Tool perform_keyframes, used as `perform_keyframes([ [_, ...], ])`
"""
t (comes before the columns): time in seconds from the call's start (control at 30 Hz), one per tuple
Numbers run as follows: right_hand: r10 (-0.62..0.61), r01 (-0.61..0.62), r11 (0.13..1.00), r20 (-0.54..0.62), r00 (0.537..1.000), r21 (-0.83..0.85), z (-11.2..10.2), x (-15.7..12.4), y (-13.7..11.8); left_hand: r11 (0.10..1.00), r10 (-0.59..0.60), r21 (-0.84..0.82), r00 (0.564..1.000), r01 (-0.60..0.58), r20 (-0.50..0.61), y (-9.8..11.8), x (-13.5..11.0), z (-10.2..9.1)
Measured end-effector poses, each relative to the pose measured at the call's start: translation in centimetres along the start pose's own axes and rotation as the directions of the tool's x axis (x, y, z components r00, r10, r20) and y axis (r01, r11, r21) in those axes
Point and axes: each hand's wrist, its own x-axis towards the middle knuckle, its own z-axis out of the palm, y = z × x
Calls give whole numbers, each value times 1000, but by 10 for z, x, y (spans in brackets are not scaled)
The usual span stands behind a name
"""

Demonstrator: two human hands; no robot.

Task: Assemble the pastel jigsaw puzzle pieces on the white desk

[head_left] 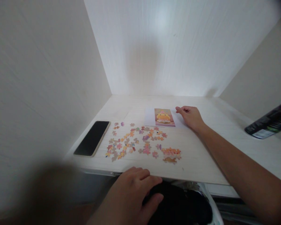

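Note:
My right hand [190, 118] is closed at the right end of a white sheet [150, 117] bearing a printed picture [164, 117] of a yellow toy figure. Its thumb and finger meet by the sheet's upper right edge; the palm side is hidden. My left hand [137, 190] rests at the table's front edge, holding nothing, with thumb and index finger apart. Between the hands lie several loose jigsaw pieces [119, 146] in orange, pink and grey. A small joined section of the puzzle [171, 153] sits at the right of them, and a pink cluster [146, 147] lies nearer the middle.
A phone [92, 138] with a dark screen lies left of the pieces. At the far right is a black can-like container [269, 122], tilted in view. White panels [154, 56] enclose the white tabletop [201, 165] at the back and sides.

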Motion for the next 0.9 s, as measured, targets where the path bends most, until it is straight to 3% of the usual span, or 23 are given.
perform_keyframes([
  [0.1,32,-32,999,-21,999,4,-1,1,0,1000,3,29,985,3,-175,-21,6,-17],
  [0.17,40,-40,999,-29,999,13,-1,2,0,985,-25,148,931,85,-365,-46,14,-41],
  [0.23,39,-38,999,-29,999,26,0,2,1,939,-60,287,913,189,-403,-75,25,-69],
  [0.37,62,-60,996,-27,998,63,1,4,4,845,-58,521,989,121,-136,-118,49,-111],
  [0.53,55,-52,994,-33,998,99,2,7,7,822,-89,569,993,29,78,-128,67,-118],
  [0.9,33,-32,995,-14,999,92,3,7,4,837,-188,534,980,123,68,-123,70,-117],
])
